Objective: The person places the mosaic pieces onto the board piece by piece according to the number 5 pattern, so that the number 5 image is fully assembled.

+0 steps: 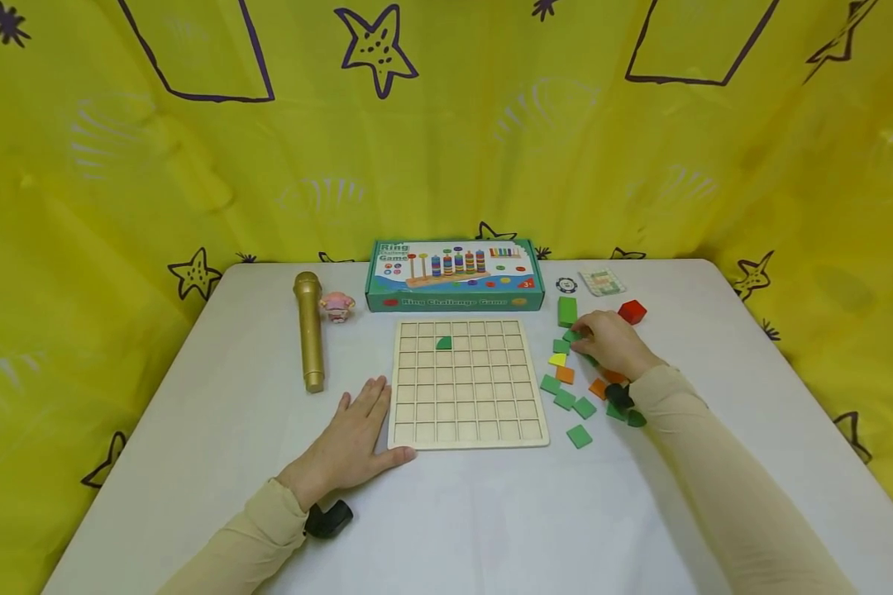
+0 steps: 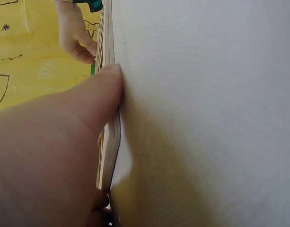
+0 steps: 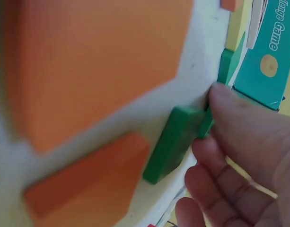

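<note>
A wooden grid board [image 1: 463, 394] lies on the white table, with one green quarter-circle tile [image 1: 444, 343] in a cell near its top. My left hand [image 1: 350, 438] rests with straight, spread fingers beside the board's left side, its thumb at the lower left corner. In the left wrist view that thumb [image 2: 109, 87] presses along the board's edge. To the right of the board, my right hand [image 1: 612, 343] is over scattered tiles. Its thumb and index finger pinch a green tile [image 3: 206, 124], partly hidden by the fingers. Another green tile [image 3: 171, 146] lies beside the fingertips.
Green tiles [image 1: 579, 436], orange tiles [image 1: 565, 374] and a yellow tile [image 1: 558, 359] lie right of the board. A green block [image 1: 567, 311], red block [image 1: 632, 311], chip [image 1: 566, 285] and card [image 1: 603, 283] sit beyond. Around the board are a game box [image 1: 456, 277], gold microphone [image 1: 310, 330] and pink figurine [image 1: 337, 307].
</note>
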Demonstrator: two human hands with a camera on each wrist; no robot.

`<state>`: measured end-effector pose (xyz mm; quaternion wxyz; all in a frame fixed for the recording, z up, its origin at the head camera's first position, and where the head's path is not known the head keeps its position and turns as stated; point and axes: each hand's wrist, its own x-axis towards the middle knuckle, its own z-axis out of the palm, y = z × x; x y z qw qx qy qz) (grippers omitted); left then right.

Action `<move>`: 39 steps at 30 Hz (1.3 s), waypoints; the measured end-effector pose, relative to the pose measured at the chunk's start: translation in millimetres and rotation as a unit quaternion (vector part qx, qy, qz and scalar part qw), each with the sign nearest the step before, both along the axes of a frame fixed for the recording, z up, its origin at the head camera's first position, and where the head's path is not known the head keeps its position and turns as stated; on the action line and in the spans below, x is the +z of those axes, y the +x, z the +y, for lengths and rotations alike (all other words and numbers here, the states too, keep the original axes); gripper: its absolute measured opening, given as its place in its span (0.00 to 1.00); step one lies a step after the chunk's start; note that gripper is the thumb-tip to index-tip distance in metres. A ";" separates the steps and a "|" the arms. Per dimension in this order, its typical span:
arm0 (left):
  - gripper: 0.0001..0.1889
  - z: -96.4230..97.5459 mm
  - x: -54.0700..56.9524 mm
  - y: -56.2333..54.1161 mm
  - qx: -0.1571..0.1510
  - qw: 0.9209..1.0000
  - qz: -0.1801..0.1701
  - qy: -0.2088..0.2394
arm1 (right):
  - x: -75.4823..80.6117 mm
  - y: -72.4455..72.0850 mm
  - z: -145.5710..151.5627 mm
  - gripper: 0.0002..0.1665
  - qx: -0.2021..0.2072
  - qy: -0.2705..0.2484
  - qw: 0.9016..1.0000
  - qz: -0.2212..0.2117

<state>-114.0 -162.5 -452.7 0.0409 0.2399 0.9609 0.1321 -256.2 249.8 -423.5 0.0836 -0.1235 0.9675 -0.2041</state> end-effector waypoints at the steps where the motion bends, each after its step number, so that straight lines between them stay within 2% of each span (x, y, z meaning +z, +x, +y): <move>1: 0.54 0.0 -0.1 0.1 0.000 1.000 0.000 0.001 | 0.1 0.0 -0.3 0.20 -0.006 0.005 1.000 -0.004; 7: 0.54 -0.1 -0.3 0.0 0.000 1.000 0.001 0.003 | 2.7 1.9 -1.8 0.20 -0.015 0.025 0.999 -0.016; 10: 0.54 -0.3 1.0 -0.2 -0.002 1.000 0.003 0.004 | 5.4 3.4 -1.3 0.20 -0.020 0.019 0.999 -0.021; 13: 0.53 0.0 2.9 -0.6 -0.003 1.000 0.001 0.005 | 11.7 6.4 -3.3 0.21 -0.034 -0.008 0.999 -0.014; 16: 0.54 0.2 4.1 -0.4 -0.001 1.000 -0.003 0.005 | 18.4 9.0 -12.5 0.22 -0.035 -0.055 0.998 0.017; 20: 0.54 0.0 3.6 0.0 0.002 1.000 -0.003 0.001 | 23.5 10.3 -38.7 0.16 0.006 -0.101 0.993 0.065; 24: 0.54 0.4 2.0 0.2 0.001 1.000 -0.003 0.003 | 22.4 6.7 -72.6 0.09 0.061 -0.109 0.988 0.086; 32: 0.54 -0.6 0.0 0.2 0.003 1.000 -0.009 0.004 | 14.7 -11.1 -128.6 0.06 0.170 -0.061 0.982 0.052; 39: 0.54 -1.1 0.9 -0.1 0.004 1.000 -0.007 0.003 | 12.6 -16.0 -148.9 0.05 0.216 -0.025 0.975 0.052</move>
